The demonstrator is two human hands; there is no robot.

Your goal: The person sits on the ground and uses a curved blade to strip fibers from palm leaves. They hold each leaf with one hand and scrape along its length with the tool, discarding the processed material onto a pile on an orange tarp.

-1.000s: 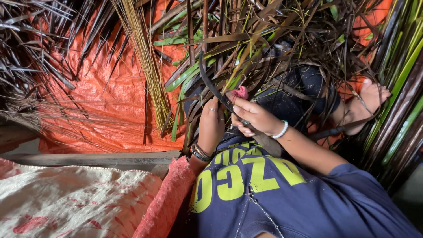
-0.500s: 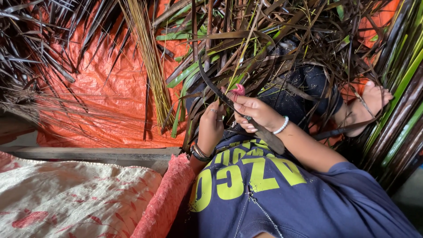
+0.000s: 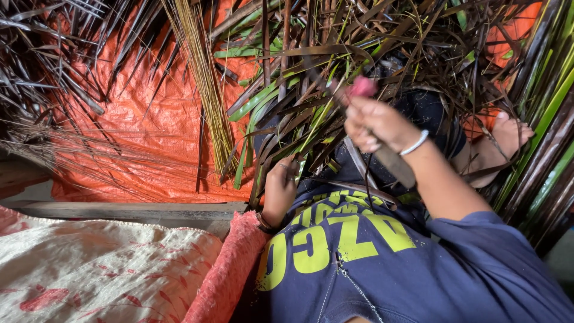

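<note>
An orange tarp [image 3: 149,119] lies beneath a heap of dark and green palm leaves [image 3: 311,101] that covers your lap, with a bundle of pale yellow leaf ribs [image 3: 203,84] standing to the left. Your right hand [image 3: 376,122] is clenched around a pink-handled knife [image 3: 382,152], its blade pointing back toward your chest, above the heap. Your left hand [image 3: 281,191], lower down, pinches a dark leaf strip [image 3: 335,182] at the heap's near edge.

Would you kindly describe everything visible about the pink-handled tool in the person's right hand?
The pink-handled tool is gripped in the right hand. Its rounded pink end pokes out above the fist, blurred. A flat, dull grey blade slants down past the wrist towards the lap, touching the dry palm leaves. Its material cannot be told for sure.
</note>
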